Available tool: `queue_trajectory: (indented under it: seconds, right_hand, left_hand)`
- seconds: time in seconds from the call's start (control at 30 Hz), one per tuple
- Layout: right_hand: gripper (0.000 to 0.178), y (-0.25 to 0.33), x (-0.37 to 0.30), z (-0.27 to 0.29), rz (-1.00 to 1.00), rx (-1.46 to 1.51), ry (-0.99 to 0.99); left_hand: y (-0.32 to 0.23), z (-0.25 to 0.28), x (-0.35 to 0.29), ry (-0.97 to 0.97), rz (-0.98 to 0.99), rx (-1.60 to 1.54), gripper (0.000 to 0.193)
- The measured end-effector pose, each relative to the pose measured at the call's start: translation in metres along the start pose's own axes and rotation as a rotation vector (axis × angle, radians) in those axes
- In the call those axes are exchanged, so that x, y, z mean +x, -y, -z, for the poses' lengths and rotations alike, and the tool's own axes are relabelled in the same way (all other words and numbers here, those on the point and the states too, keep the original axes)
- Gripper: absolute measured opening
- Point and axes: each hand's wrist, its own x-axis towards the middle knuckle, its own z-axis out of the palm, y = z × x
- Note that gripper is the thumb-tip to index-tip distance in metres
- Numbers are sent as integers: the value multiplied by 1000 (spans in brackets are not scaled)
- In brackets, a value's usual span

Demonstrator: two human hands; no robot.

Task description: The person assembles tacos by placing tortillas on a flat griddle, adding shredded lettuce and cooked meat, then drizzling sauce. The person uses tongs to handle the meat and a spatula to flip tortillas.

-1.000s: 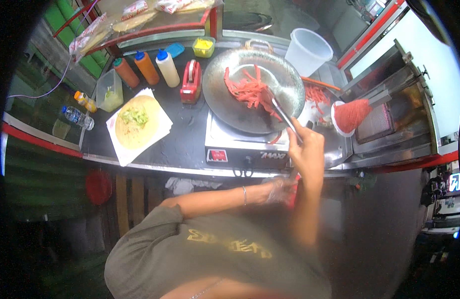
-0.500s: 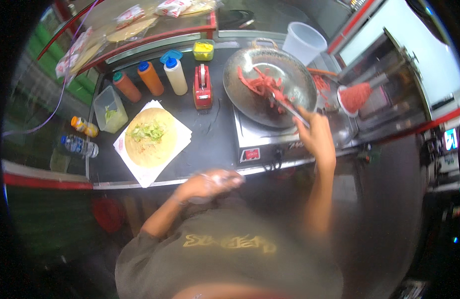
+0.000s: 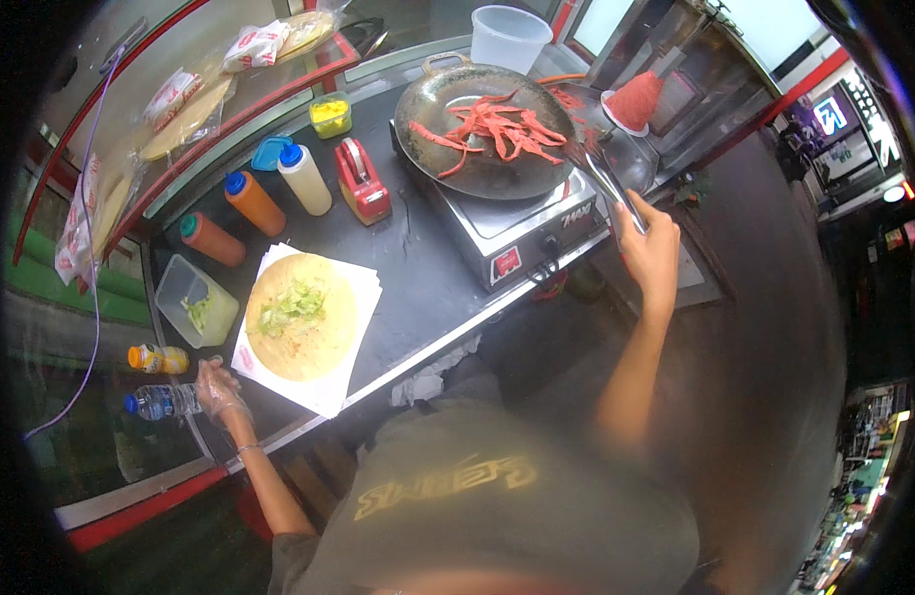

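Note:
My right hand grips metal tongs whose tips reach the right rim of a round steel pan. Red meat strips lie spread in the pan, which sits on a small electric cooker. My left hand, in a clear plastic glove, rests on the counter's near left corner, touching the corner of a stack of white paper sheets. On the sheets lies a flat tortilla topped with shredded lettuce.
Behind the tortilla stand two orange sauce bottles, a white one, a red tape dispenser, a yellow tub and a clear lettuce tub. A white bucket and red meat cone stand at the back. Two drink bottles lie far left.
My left hand has swung out from near my body to the counter's left corner by the paper sheets. My right hand has drawn the tongs back from the meat to the pan's right rim.

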Motion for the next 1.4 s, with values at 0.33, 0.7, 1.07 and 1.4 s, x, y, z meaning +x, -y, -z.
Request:
queue_trajectory:
  seconds: [0.33,0.7,1.07,1.4]
  right_hand:
    - [37,-23,-32,-50,-136,35,-57]
    - [42,15,55,-72,146,-10,107]
    - [34,57,62,-105,444,167,158]
    - [28,50,84,-98,500,242,146]
  left_hand:
    - [29,2,17,-239,-298,568,52]
    - [4,-19,-11,-293,-362,570,53]
    - [3,-19,-8,-363,-394,808,52]
    - [2,-21,-15,-391,-401,892,52]
